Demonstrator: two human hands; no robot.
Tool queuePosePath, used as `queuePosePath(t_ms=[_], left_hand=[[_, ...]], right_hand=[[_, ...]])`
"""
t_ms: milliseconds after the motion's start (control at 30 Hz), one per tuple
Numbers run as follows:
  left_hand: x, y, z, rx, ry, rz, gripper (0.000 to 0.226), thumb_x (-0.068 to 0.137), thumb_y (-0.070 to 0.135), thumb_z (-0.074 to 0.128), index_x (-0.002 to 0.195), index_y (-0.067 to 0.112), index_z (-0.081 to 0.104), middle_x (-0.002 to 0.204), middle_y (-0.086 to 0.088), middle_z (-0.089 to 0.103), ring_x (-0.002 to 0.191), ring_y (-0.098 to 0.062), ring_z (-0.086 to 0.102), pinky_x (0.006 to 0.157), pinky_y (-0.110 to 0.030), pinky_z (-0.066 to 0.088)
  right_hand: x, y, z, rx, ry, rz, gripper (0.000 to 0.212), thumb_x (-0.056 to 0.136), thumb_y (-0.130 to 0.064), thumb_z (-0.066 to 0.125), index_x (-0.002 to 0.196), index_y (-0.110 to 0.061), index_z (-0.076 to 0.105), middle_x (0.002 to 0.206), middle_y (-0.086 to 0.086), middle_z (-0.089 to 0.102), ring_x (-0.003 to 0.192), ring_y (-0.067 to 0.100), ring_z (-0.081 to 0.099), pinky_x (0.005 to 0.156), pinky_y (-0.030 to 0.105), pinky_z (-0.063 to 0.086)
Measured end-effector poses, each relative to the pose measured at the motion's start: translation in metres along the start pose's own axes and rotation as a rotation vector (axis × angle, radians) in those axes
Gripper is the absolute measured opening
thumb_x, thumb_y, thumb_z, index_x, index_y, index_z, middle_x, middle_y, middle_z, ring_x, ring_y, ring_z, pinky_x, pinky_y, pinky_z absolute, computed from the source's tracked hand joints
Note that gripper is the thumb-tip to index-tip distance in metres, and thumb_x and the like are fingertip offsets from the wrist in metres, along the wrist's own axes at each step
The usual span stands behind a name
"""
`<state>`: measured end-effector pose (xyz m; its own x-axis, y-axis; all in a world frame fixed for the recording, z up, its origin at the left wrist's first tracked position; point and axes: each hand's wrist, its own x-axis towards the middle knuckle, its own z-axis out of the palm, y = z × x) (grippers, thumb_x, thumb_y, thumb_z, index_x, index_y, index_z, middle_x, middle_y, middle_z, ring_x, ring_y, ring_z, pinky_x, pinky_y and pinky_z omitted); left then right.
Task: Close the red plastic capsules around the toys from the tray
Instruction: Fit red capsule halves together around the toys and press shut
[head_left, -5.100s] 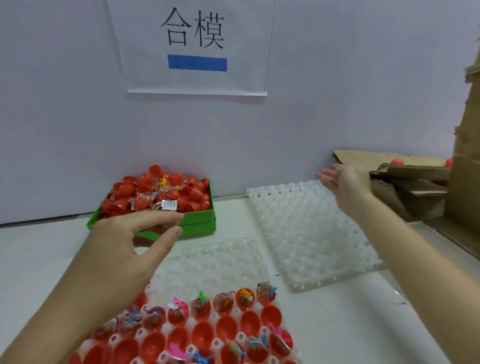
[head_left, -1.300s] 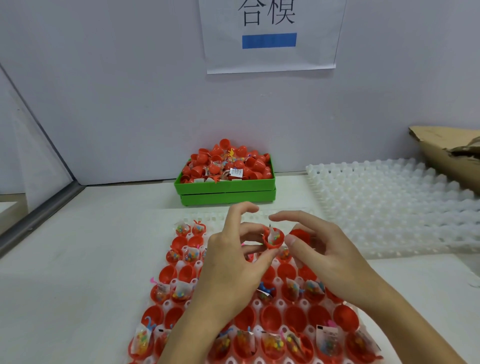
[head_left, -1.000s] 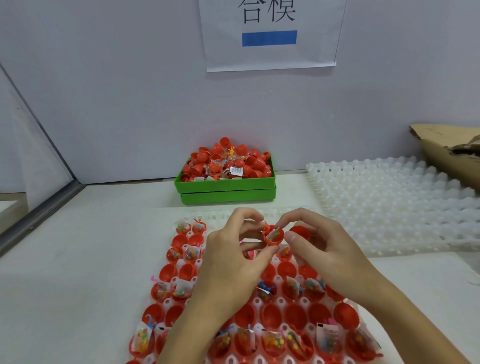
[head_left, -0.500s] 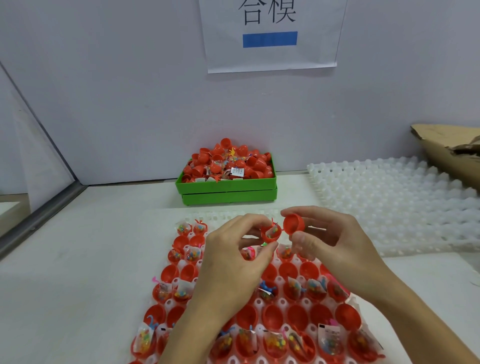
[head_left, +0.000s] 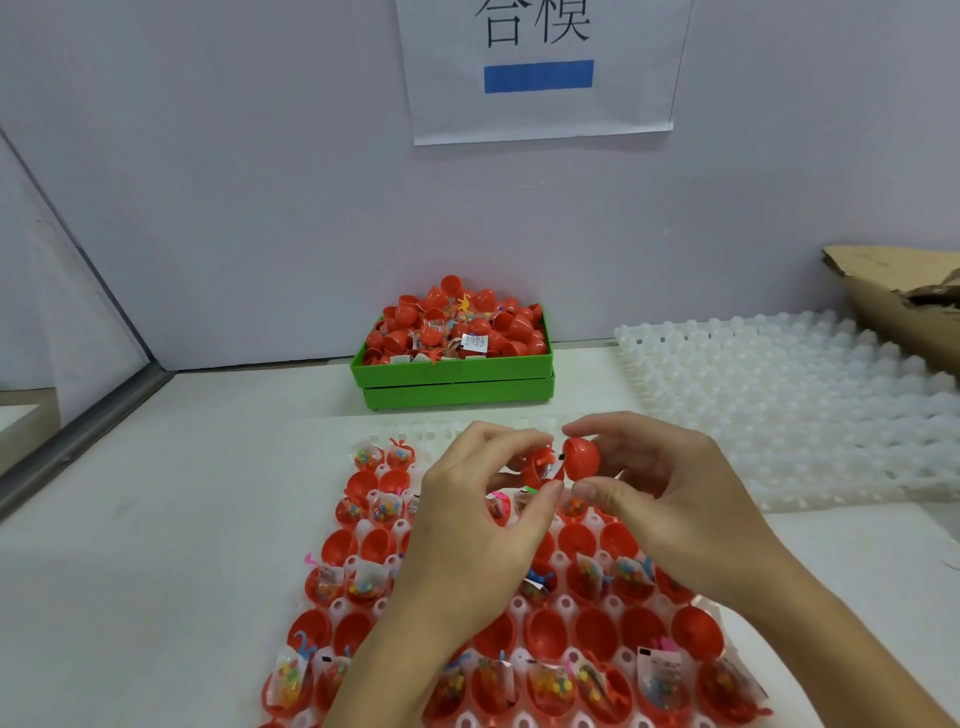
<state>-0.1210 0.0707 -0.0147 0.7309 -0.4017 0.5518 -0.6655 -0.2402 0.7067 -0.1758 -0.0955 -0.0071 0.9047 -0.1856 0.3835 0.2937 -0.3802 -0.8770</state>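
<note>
While both hands hang above the far end of the tray (head_left: 563, 605), each grips one half of a red capsule. Left hand (head_left: 470, 525): thumb and fingers curled round the filled half (head_left: 537, 467), which carries a small bagged toy (head_left: 551, 470) poking out of its open side. Right hand (head_left: 670, 493): thumb below and forefinger above pinch the empty cap (head_left: 582, 458), its rounded back turned toward the camera. The two halves sit side by side, edges just touching or nearly so; cannot tell whether they are engaged. Not snapped together.

Tray: white, with round pockets, lying on the white table (head_left: 156, 545). Most pockets hold red half shells, some bare, some loaded with bagged toys of mixed colours.

Beyond the tray, against the wall, a green box (head_left: 452, 374) is heaped with red capsule parts and toy packets. To the right of it lies a second white tray (head_left: 789, 405), its pockets bare. A torn cardboard box (head_left: 904, 296) sits at the far right edge. A paper sign (head_left: 540, 67) with a blue bar hangs on the wall.
</note>
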Motion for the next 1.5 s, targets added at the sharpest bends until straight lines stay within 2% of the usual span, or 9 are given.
queuePosePath(t_ms=[133, 300, 433, 600, 767, 1100, 1267, 1367, 1500], left_hand=[[-0.0004, -0.0003, 0.0006, -0.046, 0.006, 0.004, 0.026, 0.084, 0.018, 0.073, 0.109, 0.023, 0.074, 0.099, 0.015, 0.062, 0.099, -0.007, 0.064, 0.081, -0.018, 0.055], [0.0000, 0.0002, 0.0020, 0.054, 0.008, 0.060, 0.026, 0.084, 0.024, 0.068, 0.109, 0.027, 0.075, 0.094, 0.015, 0.058, 0.094, -0.008, 0.063, 0.079, -0.027, 0.056], [0.0004, 0.0006, 0.0018, 0.118, 0.013, 0.114, 0.030, 0.085, 0.018, 0.074, 0.114, 0.023, 0.072, 0.097, 0.014, 0.061, 0.094, -0.002, 0.061, 0.078, -0.022, 0.055], [-0.0005, 0.0001, 0.0012, 0.115, 0.056, 0.079, 0.037, 0.079, 0.019, 0.080, 0.114, 0.024, 0.067, 0.097, 0.017, 0.065, 0.095, 0.004, 0.062, 0.082, -0.013, 0.053], [0.0006, 0.0023, -0.0013, 0.012, 0.023, 0.082, 0.025, 0.081, 0.024, 0.077, 0.105, 0.019, 0.072, 0.099, 0.014, 0.068, 0.096, -0.005, 0.066, 0.081, -0.024, 0.057], [0.0001, -0.0013, 0.0039, -0.021, 0.107, 0.091, 0.010, 0.084, 0.013, 0.068, 0.092, 0.018, 0.072, 0.088, 0.013, 0.070, 0.088, -0.005, 0.069, 0.078, -0.022, 0.058], [0.0002, -0.0039, 0.0046, 0.040, 0.130, 0.124, 0.012, 0.082, 0.011, 0.069, 0.089, 0.018, 0.075, 0.091, 0.012, 0.070, 0.090, -0.007, 0.069, 0.077, -0.031, 0.059], [-0.0002, -0.0017, 0.0050, 0.052, 0.145, 0.132, 0.015, 0.082, 0.015, 0.071, 0.095, 0.021, 0.076, 0.093, 0.014, 0.071, 0.091, -0.003, 0.068, 0.078, -0.028, 0.059], [-0.0009, -0.0001, 0.0035, -0.077, 0.137, 0.002, 0.024, 0.083, 0.019, 0.075, 0.105, 0.025, 0.069, 0.094, 0.013, 0.072, 0.092, 0.000, 0.069, 0.078, -0.019, 0.057]], right_hand=[[0.0000, -0.0001, -0.0001, 0.008, 0.015, -0.002, 0.035, 0.078, 0.003, 0.078, 0.104, -0.019, 0.071, 0.084, 0.000, 0.076, 0.074, 0.018, 0.074, 0.074, 0.047, 0.058], [-0.0003, -0.0005, 0.0008, -0.010, 0.033, -0.046, 0.039, 0.076, 0.000, 0.080, 0.104, -0.023, 0.065, 0.081, 0.001, 0.074, 0.074, 0.018, 0.073, 0.070, 0.046, 0.056], [-0.0006, 0.0002, 0.0011, -0.002, 0.024, -0.052, 0.030, 0.077, -0.002, 0.081, 0.098, -0.018, 0.068, 0.082, 0.001, 0.074, 0.076, 0.020, 0.073, 0.072, 0.050, 0.058], [-0.0008, 0.0018, -0.0002, 0.000, 0.024, -0.045, 0.026, 0.078, 0.000, 0.079, 0.096, -0.016, 0.070, 0.081, 0.002, 0.075, 0.076, 0.019, 0.074, 0.073, 0.045, 0.059], [-0.0003, 0.0028, 0.0001, 0.055, 0.034, -0.034, 0.023, 0.079, 0.005, 0.076, 0.092, -0.013, 0.070, 0.079, 0.004, 0.074, 0.070, 0.021, 0.073, 0.072, 0.042, 0.059], [-0.0009, 0.0019, 0.0022, 0.086, 0.022, -0.020, 0.020, 0.079, 0.004, 0.076, 0.090, -0.012, 0.070, 0.077, 0.005, 0.074, 0.071, 0.025, 0.073, 0.074, 0.048, 0.059], [-0.0016, 0.0015, 0.0034, 0.080, 0.027, -0.028, 0.022, 0.079, 0.002, 0.077, 0.090, -0.016, 0.070, 0.078, 0.004, 0.074, 0.072, 0.023, 0.073, 0.073, 0.045, 0.059], [-0.0012, 0.0021, 0.0033, 0.080, 0.039, -0.027, 0.021, 0.080, 0.002, 0.076, 0.090, -0.015, 0.069, 0.078, 0.004, 0.074, 0.070, 0.023, 0.073, 0.073, 0.043, 0.060], [-0.0013, 0.0022, 0.0045, 0.075, 0.047, -0.018, 0.020, 0.081, 0.002, 0.076, 0.089, -0.014, 0.068, 0.077, 0.004, 0.074, 0.069, 0.022, 0.073, 0.071, 0.042, 0.060]])
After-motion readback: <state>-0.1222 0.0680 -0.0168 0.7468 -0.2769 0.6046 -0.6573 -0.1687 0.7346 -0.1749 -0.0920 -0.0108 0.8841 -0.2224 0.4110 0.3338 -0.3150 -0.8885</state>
